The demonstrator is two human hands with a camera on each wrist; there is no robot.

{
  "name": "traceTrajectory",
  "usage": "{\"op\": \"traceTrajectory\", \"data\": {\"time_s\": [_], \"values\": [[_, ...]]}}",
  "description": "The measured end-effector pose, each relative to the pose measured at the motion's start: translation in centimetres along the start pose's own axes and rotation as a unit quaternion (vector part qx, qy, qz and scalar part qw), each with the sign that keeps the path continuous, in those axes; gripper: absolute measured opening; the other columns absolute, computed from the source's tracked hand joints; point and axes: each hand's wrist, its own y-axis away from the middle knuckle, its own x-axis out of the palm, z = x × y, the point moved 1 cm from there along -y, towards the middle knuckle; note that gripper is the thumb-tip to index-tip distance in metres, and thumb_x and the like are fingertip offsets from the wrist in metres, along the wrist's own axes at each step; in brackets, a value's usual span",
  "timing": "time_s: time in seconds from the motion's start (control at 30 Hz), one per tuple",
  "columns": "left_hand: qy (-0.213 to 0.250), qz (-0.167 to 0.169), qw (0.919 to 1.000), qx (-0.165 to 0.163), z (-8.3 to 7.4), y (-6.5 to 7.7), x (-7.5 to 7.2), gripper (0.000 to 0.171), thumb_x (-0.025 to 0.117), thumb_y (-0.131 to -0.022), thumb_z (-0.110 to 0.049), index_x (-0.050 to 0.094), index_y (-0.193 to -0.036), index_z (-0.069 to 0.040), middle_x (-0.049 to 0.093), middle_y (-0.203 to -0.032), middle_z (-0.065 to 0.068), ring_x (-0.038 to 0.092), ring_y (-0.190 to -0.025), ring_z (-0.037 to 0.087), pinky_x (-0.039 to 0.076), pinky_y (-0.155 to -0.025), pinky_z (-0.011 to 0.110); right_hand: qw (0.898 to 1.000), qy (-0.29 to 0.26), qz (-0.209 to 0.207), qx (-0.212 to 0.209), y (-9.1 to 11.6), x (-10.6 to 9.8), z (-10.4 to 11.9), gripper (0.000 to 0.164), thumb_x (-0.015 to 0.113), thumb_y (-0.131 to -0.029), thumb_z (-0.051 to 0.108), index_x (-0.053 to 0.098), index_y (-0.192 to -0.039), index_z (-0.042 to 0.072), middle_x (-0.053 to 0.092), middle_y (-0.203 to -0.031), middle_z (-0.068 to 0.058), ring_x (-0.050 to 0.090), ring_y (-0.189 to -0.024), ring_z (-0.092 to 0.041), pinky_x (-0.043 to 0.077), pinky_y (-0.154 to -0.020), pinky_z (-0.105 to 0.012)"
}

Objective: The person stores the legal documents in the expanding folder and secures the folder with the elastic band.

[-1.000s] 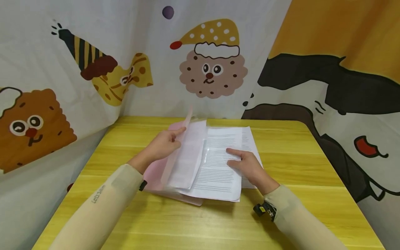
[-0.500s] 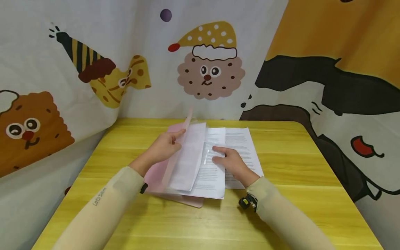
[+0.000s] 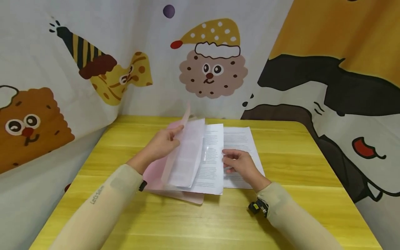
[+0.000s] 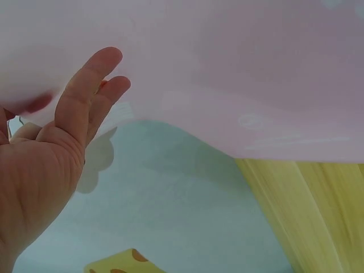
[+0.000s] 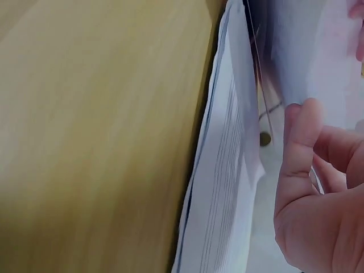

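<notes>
A pink folder (image 3: pixel 156 173) with clear sleeves lies unfolded on the table. My left hand (image 3: pixel 164 142) holds its translucent pink cover (image 4: pixel 227 68) upright, with a finger blurred behind the cover in the left wrist view. Printed sheets (image 3: pixel 215 166) lie partly under a clear sleeve (image 3: pixel 190 156) that holds a pale sheet; their left part is hidden. My right hand (image 3: pixel 242 165) pinches the right edge of these sheets between thumb and fingertips. Another printed sheet (image 3: pixel 242 139) lies on the table under my right hand, its left part covered.
The yellow wood-grain table (image 3: pixel 200 229) extends around the folder. A white curtain (image 3: pixel 150 21) with cartoon prints hangs right behind the table. Black wrist camera straps (image 3: pixel 258 207) sit at both cuffs.
The printed sheets have slid left under the clear sleeve. My right hand has moved left, then back to the sheets' right edge. My left hand keeps the cover raised.
</notes>
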Motion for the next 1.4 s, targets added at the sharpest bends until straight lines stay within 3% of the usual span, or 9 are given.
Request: {"op": "traceTrajectory", "data": {"time_s": [0.07,0.13,0.43,0.73,0.87,0.97,1.1,1.33,1.4], "values": [[-0.002,-0.002,1.0000,-0.002,0.1,0.1,0.0,0.063,0.054,-0.103,-0.011,0.042,-0.164,-0.014,0.063,-0.099,0.018,0.024,-0.053,0.013,0.030,-0.050,0.025,1.000,-0.004,-0.003,-0.004,-0.3,0.9,0.1,0.044,0.074,-0.098,0.009,0.069,-0.142,0.004,0.071,-0.121,-0.016,0.073,-0.086,-0.015,0.065,-0.068,-0.031],[-0.005,-0.005,1.0000,0.000,0.1,0.3,-0.1,0.063,0.054,-0.102,-0.012,0.043,-0.164,-0.015,0.058,-0.089,0.015,0.024,-0.053,0.013,0.030,-0.050,0.024,1.000,-0.009,-0.008,-0.010,-0.6,1.9,0.4,0.042,0.074,-0.098,0.007,0.070,-0.140,0.004,0.072,-0.119,-0.016,0.073,-0.084,-0.014,0.064,-0.066,-0.030],[0.006,-0.017,0.9998,-0.005,0.1,0.5,0.0,0.062,0.055,-0.102,-0.011,0.045,-0.163,-0.017,0.066,-0.103,0.024,0.024,-0.051,0.012,0.029,-0.050,0.024,0.998,-0.036,-0.002,-0.043,-1.6,7.0,1.9,0.036,0.070,-0.095,-0.002,0.073,-0.130,-0.004,0.075,-0.110,-0.019,0.071,-0.069,-0.010,0.061,-0.059,-0.026],[0.016,-0.012,0.9996,0.019,-1.1,-1.0,1.1,0.063,0.055,-0.101,-0.011,0.045,-0.163,-0.014,0.068,-0.115,0.021,0.026,-0.052,0.012,0.030,-0.051,0.024,0.985,0.086,-0.098,-0.110,-0.5,7.4,2.5,0.026,0.070,-0.093,0.003,0.081,-0.117,0.003,0.080,-0.105,-0.022,0.070,-0.058,-0.012,0.061,-0.053,-0.029],[0.011,-0.017,0.9997,0.014,-1.0,-0.9,1.1,0.063,0.055,-0.100,-0.009,0.045,-0.162,-0.013,0.070,-0.125,0.019,0.025,-0.052,0.013,0.029,-0.050,0.024,0.988,0.091,-0.071,-0.107,-0.7,7.9,2.5,0.031,0.068,-0.092,0.001,0.079,-0.121,0.001,0.079,-0.110,-0.025,0.070,-0.060,-0.010,0.061,-0.054,-0.029],[-0.004,-0.028,0.9996,0.008,-0.6,-0.4,0.8,0.062,0.055,-0.101,-0.009,0.045,-0.162,-0.011,0.070,-0.102,0.012,0.025,-0.052,0.013,0.029,-0.050,0.025,0.994,0.053,-0.041,-0.084,-1.1,8.0,2.2,0.031,0.068,-0.094,0.000,0.077,-0.124,0.000,0.076,-0.114,-0.026,0.071,-0.062,-0.011,0.062,-0.056,-0.029],[-0.021,-0.049,0.9986,0.001,0.2,0.5,0.1,0.062,0.054,-0.101,-0.010,0.045,-0.162,-0.011,0.047,-0.069,0.000,0.025,-0.053,0.013,0.030,-0.051,0.025,0.998,0.017,-0.016,-0.050,-1.5,5.7,1.9,0.037,0.067,-0.101,0.008,0.070,-0.136,-0.002,0.073,-0.123,-0.026,0.077,-0.078,-0.015,0.064,-0.063,-0.031],[0.004,-0.045,0.9990,-0.001,0.4,-0.1,0.3,0.062,0.054,-0.101,-0.012,0.045,-0.162,-0.010,0.062,-0.093,0.012,0.024,-0.053,0.014,0.030,-0.050,0.025,0.996,0.026,-0.082,0.029,-0.8,-6.3,0.7,0.062,0.062,-0.108,0.028,0.044,-0.160,-0.002,0.056,-0.150,-0.028,0.073,-0.118,-0.025,0.064,-0.090,-0.031],[0.002,-0.045,0.9990,0.001,0.7,0.0,0.3,0.062,0.053,-0.100,-0.012,0.045,-0.162,-0.008,0.061,-0.087,0.011,0.023,-0.052,0.013,0.029,-0.049,0.024,0.993,0.031,-0.099,0.048,-0.7,-9.1,0.2,0.070,0.059,-0.109,0.033,0.036,-0.165,0.000,0.051,-0.157,-0.028,0.065,-0.131,-0.034,0.061,-0.101,-0.035]]}}
